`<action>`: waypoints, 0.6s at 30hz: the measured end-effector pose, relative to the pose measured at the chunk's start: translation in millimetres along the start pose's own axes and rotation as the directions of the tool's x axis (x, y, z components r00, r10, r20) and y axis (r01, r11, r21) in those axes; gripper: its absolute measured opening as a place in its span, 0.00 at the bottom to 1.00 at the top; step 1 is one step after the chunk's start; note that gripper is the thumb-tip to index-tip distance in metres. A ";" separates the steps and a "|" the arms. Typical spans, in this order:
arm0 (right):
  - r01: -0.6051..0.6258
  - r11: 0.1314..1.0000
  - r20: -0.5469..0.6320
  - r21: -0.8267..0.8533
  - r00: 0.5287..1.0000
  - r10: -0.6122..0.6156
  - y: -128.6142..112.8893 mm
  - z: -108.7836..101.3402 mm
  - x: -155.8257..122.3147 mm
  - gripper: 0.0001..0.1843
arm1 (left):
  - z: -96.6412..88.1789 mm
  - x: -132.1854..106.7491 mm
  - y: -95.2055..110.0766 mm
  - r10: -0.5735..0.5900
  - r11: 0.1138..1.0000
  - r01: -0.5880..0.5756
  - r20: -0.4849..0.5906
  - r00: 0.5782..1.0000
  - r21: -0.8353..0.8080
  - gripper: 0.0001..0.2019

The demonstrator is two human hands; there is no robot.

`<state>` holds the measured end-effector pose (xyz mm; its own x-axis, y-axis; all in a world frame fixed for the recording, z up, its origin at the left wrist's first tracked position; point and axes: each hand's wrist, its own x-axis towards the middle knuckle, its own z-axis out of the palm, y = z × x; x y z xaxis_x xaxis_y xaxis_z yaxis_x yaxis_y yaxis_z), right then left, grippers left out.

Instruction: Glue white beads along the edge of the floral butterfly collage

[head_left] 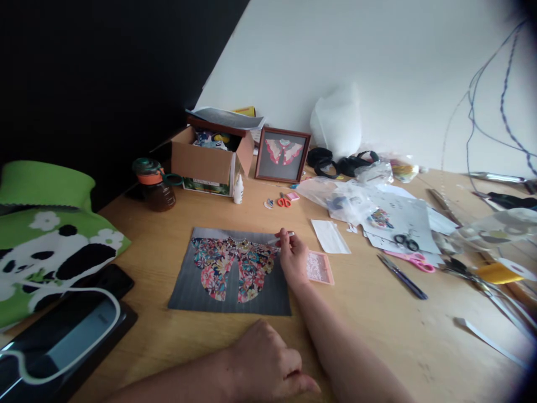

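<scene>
A grey sheet (184, 296) lies on the table with a colourful floral collar-shaped fabric piece (216, 271) on it. Over the sheet's right edge, my right hand (293, 258) pinches a thin, pale pen-like tool (274, 240); its tip points left at the collar's upper right edge. Its exact kind is too small to make out. Beside that wrist sits a pink tray (321, 268) of small white bits. My left hand (271, 361) rests below the sheet, back up, with fingers curled in and nothing visible in them.
A framed collar picture (282, 155), a cardboard box (203, 168), a white bottle (238, 190) and orange scissors (284, 201) stand or lie behind. Right: a white packet (330, 236), pink-handled scissors (413, 261), a dark pen-like tool (403, 277). Left: a jar (157, 190), a phone (84, 336), a panda bag (50, 240).
</scene>
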<state>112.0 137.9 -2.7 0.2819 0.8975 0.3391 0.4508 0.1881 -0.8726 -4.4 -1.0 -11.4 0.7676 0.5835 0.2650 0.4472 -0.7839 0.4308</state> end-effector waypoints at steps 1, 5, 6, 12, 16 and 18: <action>0.018 1.000 -0.004 -0.019 1.000 -0.018 1.8 -0.8 1.0 0.29 | -0.6 0.2 0.3 -0.001 1.000 0.001 0.004 1.000 -0.004 0.19; 0.090 0.993 0.009 -0.079 0.996 -0.089 6.1 -0.8 2.1 0.27 | -2.2 0.9 1.4 0.000 1.000 0.000 0.021 1.000 0.000 0.19; 0.113 0.989 0.025 -0.094 0.993 -0.111 6.5 -0.1 1.7 0.26 | -2.1 1.0 1.5 -0.001 1.000 0.001 0.025 1.000 0.001 0.19; 0.245 0.956 0.128 -0.161 0.966 -0.226 7.7 4.0 -0.5 0.23 | 1.6 0.4 0.8 -0.001 1.000 0.001 0.032 1.000 0.012 0.19; 0.247 0.955 0.145 -0.164 0.964 -0.224 9.8 4.5 0.1 0.23 | 0.9 0.5 0.6 -0.001 1.000 0.001 0.033 0.999 0.012 0.20; 0.244 0.955 0.150 -0.171 0.964 -0.219 10.9 4.6 0.4 0.22 | -0.6 0.8 0.7 -0.005 1.000 0.004 0.062 0.998 0.011 0.22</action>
<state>113.1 142.2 -13.7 0.0457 0.8838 0.4655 0.6440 0.3302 -0.6901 -3.8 -1.0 -10.3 0.7925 0.5731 0.2086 0.4557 -0.7837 0.4220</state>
